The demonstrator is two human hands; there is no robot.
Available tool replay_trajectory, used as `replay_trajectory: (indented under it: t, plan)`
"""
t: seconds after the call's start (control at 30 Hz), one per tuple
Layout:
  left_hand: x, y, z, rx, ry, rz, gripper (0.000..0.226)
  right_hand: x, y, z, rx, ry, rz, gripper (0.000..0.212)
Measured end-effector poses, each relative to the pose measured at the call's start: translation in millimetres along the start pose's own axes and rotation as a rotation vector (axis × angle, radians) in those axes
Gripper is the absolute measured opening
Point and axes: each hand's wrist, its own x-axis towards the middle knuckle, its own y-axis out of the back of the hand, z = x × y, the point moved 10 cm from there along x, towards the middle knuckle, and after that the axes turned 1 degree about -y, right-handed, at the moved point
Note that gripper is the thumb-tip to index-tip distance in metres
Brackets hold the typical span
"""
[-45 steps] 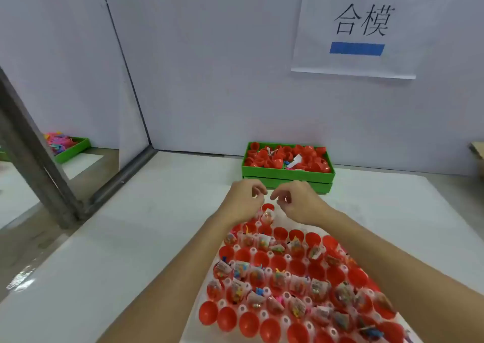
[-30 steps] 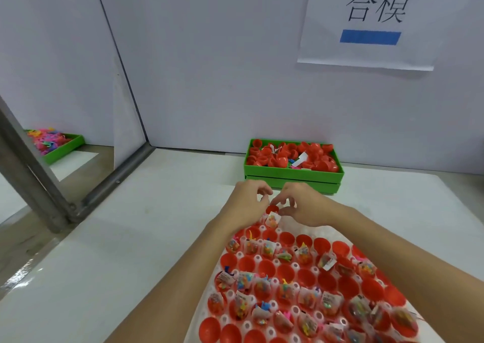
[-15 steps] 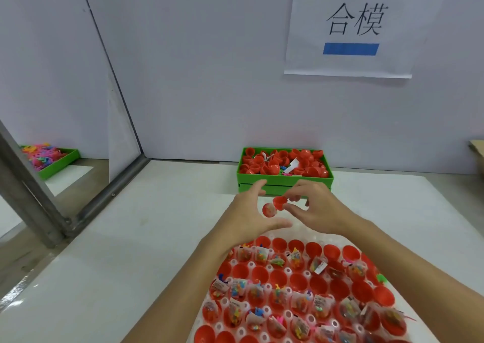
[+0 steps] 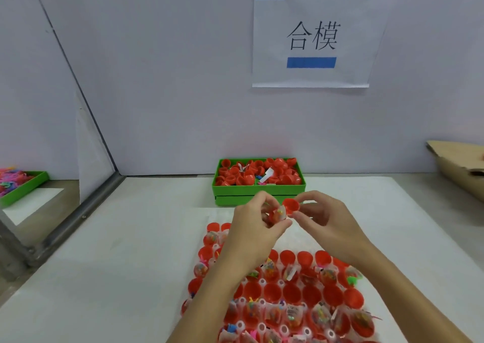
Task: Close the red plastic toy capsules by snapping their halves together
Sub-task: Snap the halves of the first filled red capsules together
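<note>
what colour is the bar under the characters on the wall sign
Blue, a solid bar on the white paper sign; head view.

We hold our left hand [image 4: 258, 227] and right hand [image 4: 324, 218] above the white desk [image 4: 131, 251]. Our right fingers [image 4: 303, 198] pinch an empty red plastic capsule half [image 4: 291, 207]; our left grips a toy-filled half [image 4: 277, 215], the two just touching. Below lies the white tray of open red capsules [image 4: 293, 293]; behind, a green plastic bin of red halves [image 4: 258, 185].

Person, head view: two bare forearms entering from 6 o'clock (no sleeves reach the wrists); left hand [image 4: 255, 227] and right hand [image 4: 326, 218], short nails.
</note>
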Motion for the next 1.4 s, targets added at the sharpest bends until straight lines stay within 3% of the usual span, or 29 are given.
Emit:
replay_trajectory:
  t: [0.13, 0.3, 0.5, 0.8, 1.4]
  plan:
    - [-3.7, -7.8, 11.8, -0.036, -0.012, 0.009, 0.022, -11.5, 8.4, -2.4, 0.251, -0.045, 0.031, 0.018]
    - [-7.5, -12.7, 12.4, -0.044, -0.009, -0.001, 0.021, -19.7, 16.1, 1.6, 0.349, -0.061, 0.057, 0.020]
    - [6.4, -13.6, 15.9, -0.075, 0.003, -0.003, 0.022, -0.2, 27.2, -4.4, 0.307, -0.080, 0.005, 0.021]
    - [35.2, 10.5, 48.5, -0.148, -0.114, 0.032, 0.020, 31.8, 41.3, -48.1, 0.357, 0.061, 0.026, 0.022]
    - [32.1, 24.8, 70.0, -0.139, -0.183, 0.047, 0.018, 27.8, 48.2, -76.5, 0.350, 0.153, 0.015, 0.030]
